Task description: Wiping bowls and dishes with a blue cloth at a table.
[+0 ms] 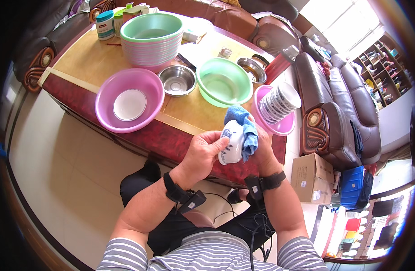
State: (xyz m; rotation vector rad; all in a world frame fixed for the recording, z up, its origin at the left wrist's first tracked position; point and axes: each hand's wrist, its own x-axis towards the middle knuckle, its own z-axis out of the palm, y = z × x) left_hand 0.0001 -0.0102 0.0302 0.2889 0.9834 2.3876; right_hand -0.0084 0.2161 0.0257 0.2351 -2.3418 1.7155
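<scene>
My left hand [201, 156] grips a white bowl with a blue pattern [232, 144], its thumb on the outer wall. On the bowl's other side, my right hand [261, 145] holds a blue cloth [249, 130] against it; the cloth hides part of the rim and some fingers. Just beyond, a small pink basin [286, 128] holds a leaning stack of patterned bowls [278, 103]. A green basin [224, 83] stands beyond my hands. To the left, a larger pink basin [104, 110] has a white bowl [130, 105] inside, near a steel bowl [177, 80].
A tall stack of basins [151, 42] stands on the table [77, 54], near lidded jars [105, 25]. At the right are a steel pan [251, 69] and a red thermos [282, 64]. A cardboard box [310, 178] and blue crate [351, 187] sit on the floor near a leather sofa [346, 108].
</scene>
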